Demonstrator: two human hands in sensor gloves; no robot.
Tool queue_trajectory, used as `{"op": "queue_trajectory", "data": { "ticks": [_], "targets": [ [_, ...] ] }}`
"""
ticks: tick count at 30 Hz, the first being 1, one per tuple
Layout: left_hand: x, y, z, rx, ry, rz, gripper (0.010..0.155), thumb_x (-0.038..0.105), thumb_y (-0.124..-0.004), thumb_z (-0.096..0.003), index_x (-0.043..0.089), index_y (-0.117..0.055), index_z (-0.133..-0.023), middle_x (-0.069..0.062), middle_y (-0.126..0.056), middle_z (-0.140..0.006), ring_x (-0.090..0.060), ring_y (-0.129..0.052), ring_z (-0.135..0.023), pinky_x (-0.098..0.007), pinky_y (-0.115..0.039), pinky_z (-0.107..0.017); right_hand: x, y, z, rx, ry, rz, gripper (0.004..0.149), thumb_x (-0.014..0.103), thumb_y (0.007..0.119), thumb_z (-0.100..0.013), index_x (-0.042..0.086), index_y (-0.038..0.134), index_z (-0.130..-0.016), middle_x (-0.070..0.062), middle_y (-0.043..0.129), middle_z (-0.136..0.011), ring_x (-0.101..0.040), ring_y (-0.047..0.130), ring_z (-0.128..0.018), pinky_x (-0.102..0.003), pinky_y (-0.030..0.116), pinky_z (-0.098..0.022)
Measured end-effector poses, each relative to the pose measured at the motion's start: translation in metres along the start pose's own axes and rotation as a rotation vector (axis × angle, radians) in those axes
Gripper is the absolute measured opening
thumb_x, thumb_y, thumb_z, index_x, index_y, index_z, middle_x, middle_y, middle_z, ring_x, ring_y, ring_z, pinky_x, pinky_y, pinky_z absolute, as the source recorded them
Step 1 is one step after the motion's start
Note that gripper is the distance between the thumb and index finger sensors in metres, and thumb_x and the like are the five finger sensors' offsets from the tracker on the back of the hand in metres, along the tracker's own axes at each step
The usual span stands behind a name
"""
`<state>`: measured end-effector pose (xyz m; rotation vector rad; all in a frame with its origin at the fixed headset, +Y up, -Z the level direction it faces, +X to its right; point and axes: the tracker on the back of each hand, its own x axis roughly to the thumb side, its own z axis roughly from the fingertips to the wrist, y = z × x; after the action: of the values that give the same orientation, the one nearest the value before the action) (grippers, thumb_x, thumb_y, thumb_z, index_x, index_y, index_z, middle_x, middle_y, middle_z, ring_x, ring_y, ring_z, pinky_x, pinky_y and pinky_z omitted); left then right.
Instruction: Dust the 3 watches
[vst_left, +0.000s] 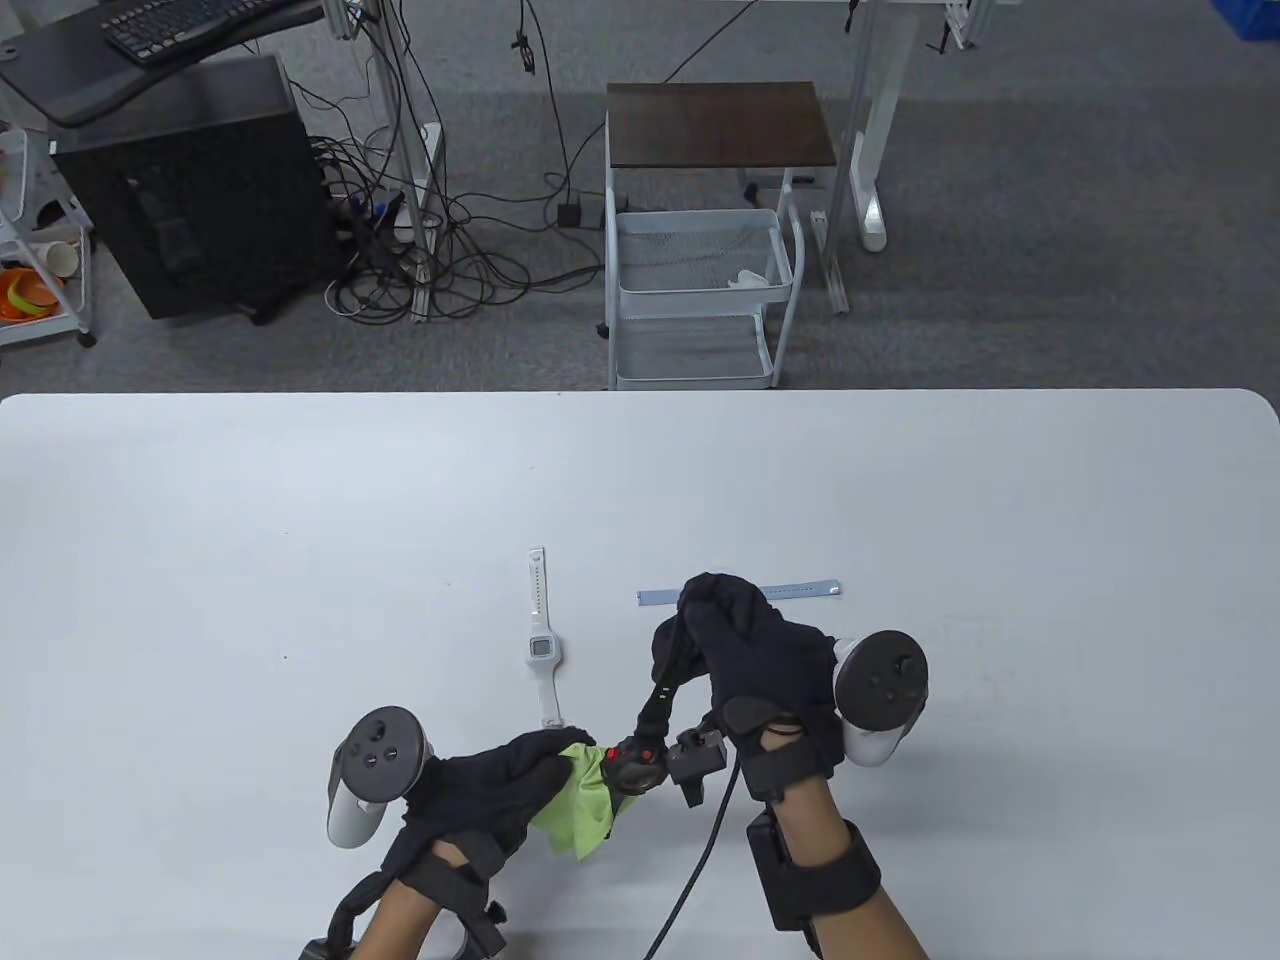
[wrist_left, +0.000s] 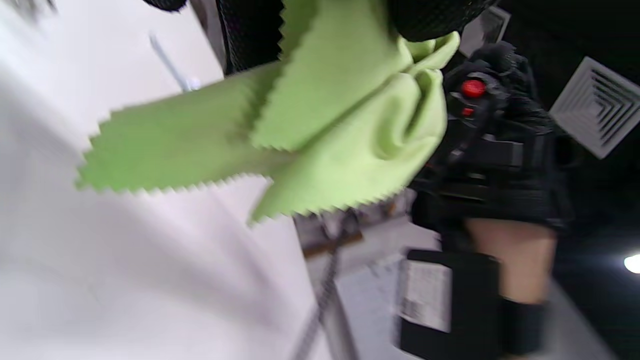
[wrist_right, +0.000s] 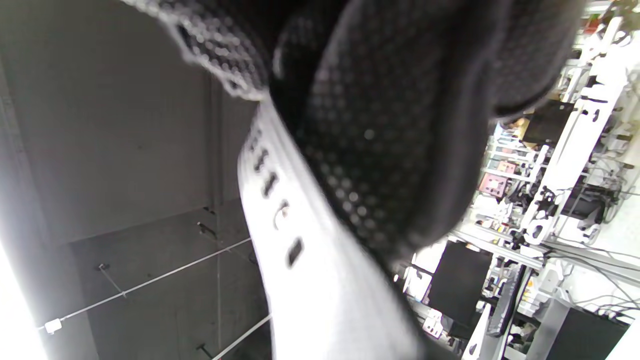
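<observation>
My right hand (vst_left: 705, 625) grips the strap of a black watch (vst_left: 638, 765) with red buttons and holds it up off the table. My left hand (vst_left: 560, 748) pinches a green cloth (vst_left: 583, 812) and presses it against that watch's case. In the left wrist view the bunched cloth (wrist_left: 340, 120) touches the black watch (wrist_left: 475, 100). A white watch (vst_left: 541, 642) lies flat on the table left of the hands. A light blue watch (vst_left: 790, 590) lies beyond my right hand, its middle hidden by the glove. In the right wrist view a strap with holes (wrist_right: 280, 220) runs out from under my gloved fingers (wrist_right: 380, 130).
The white table (vst_left: 200, 560) spreads wide on both sides. A cable (vst_left: 700, 860) trails from my right wrist toward the near edge. Beyond the far edge stand a white wire cart (vst_left: 700, 290) and a black computer tower (vst_left: 190, 190) on the floor.
</observation>
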<state>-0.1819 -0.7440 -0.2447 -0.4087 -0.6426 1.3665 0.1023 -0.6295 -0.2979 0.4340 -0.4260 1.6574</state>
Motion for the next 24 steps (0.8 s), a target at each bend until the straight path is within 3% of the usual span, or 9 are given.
{"op": "queue_trajectory", "data": {
  "ticks": [3,7,12,24],
  "targets": [
    [-0.004,-0.007,-0.003,-0.125,-0.013,0.166,0.053,0.035,-0.062,-0.0592,0.016,-0.053,-0.108,-0.010,-0.074,-0.104,-0.037,-0.064,-0.107,-0.069,-0.038,-0.076,0.000,-0.001,0.000,0.002,0.000,0.002,0.040,0.037,0.077,-0.041,0.010,0.085,-0.070,-0.002,0.109,-0.038,-0.014,0.114,-0.014,-0.046,0.084,-0.039],
    [-0.003,-0.011,-0.006,-0.235,0.000,0.128,0.059,0.031,-0.064,-0.0587,0.019,-0.042,-0.112,-0.006,-0.064,-0.111,-0.035,-0.055,-0.112,-0.069,-0.035,-0.077,0.000,-0.002,0.000,0.007,0.001,0.003,0.040,0.037,0.077,-0.042,0.009,0.085,-0.070,-0.002,0.109,-0.038,-0.014,0.114,-0.014,-0.046,0.084,-0.039],
    [0.001,-0.015,-0.009,-0.200,-0.001,-0.011,0.065,0.039,-0.074,-0.0594,0.025,-0.041,-0.113,0.004,-0.067,-0.109,-0.029,-0.062,-0.110,-0.068,-0.038,-0.078,-0.001,-0.001,0.001,0.004,-0.003,0.011,0.040,0.037,0.077,-0.041,0.009,0.085,-0.070,-0.002,0.109,-0.037,-0.014,0.114,-0.014,-0.046,0.084,-0.039],
    [-0.002,-0.024,-0.011,-0.161,0.011,0.023,0.073,0.053,-0.078,-0.0557,0.027,-0.043,-0.114,0.010,-0.071,-0.092,-0.024,-0.062,-0.102,-0.074,-0.031,-0.074,-0.003,0.003,0.003,-0.001,-0.010,0.014,0.040,0.036,0.077,-0.041,0.008,0.085,-0.070,-0.003,0.109,-0.038,-0.015,0.114,-0.014,-0.047,0.084,-0.039]
  ]
}}
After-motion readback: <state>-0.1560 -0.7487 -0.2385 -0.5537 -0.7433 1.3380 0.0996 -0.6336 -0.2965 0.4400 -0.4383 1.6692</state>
